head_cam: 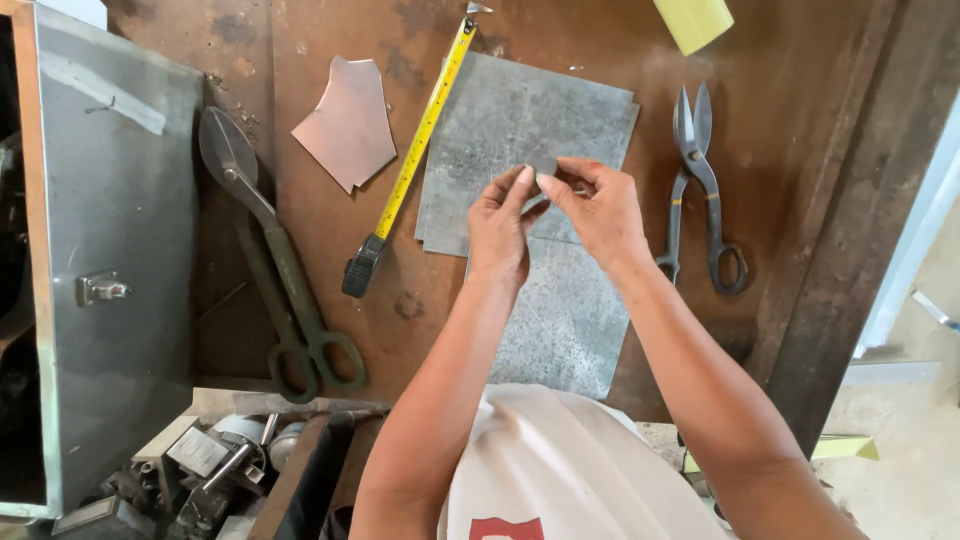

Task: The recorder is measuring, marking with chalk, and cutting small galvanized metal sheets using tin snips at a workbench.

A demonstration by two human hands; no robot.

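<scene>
Box (pixel 115 250) of grey metal sits shut at the table's (pixel 330 330) left edge. Left hand (pixel 498 225) and right hand (pixel 600 208) pinch a small metal piece (pixel 543 165) over sheets (pixel 520 130).

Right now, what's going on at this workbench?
A person pinches a small grey metal piece between the left hand and right hand, above flat metal sheets on a rusty table. Small snips, large snips and a yellow tape measure lie untouched alongside.

Small grey piece (pixel 543 166) mostly hidden between fingertips (pixel 524 177); yellow block (pixel 693 20) cut off
</scene>
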